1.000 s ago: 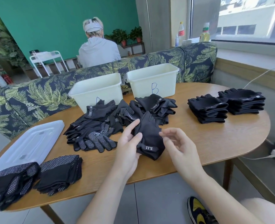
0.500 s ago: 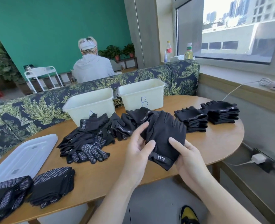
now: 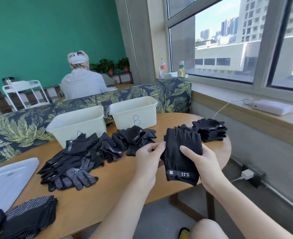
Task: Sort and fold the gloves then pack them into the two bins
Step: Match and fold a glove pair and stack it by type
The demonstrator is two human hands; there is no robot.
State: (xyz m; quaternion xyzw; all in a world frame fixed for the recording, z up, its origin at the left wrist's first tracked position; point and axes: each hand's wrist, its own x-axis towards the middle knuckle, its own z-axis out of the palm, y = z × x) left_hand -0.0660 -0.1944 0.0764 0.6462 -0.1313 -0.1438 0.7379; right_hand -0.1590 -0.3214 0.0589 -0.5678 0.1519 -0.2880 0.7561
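A black fingerless glove [image 3: 180,156] with a "5.11" wrist strap hangs upright above the table's front edge. My left hand [image 3: 148,159] pinches its left edge, and my right hand [image 3: 202,163] grips its right side with the thumb across the palm. A loose heap of black gloves [image 3: 83,159] lies mid-table, some with white grip dots. Two cream bins stand behind it, bin A [image 3: 77,123] and bin B [image 3: 135,112]. Folded fingerless gloves are stacked at the right [image 3: 209,130]. Folded dotted gloves [image 3: 25,218] lie at the near left.
The round wooden table [image 3: 94,202] ends just below my hands. White bin lids [image 3: 6,180] lie at the left. A leaf-patterned sofa [image 3: 18,125] runs behind the bins, with a person seated beyond it. A power bank [image 3: 271,106] sits on the window ledge.
The glove has been turned and spread upright between both hands and carried to the right. My view has swung right and up toward the window.
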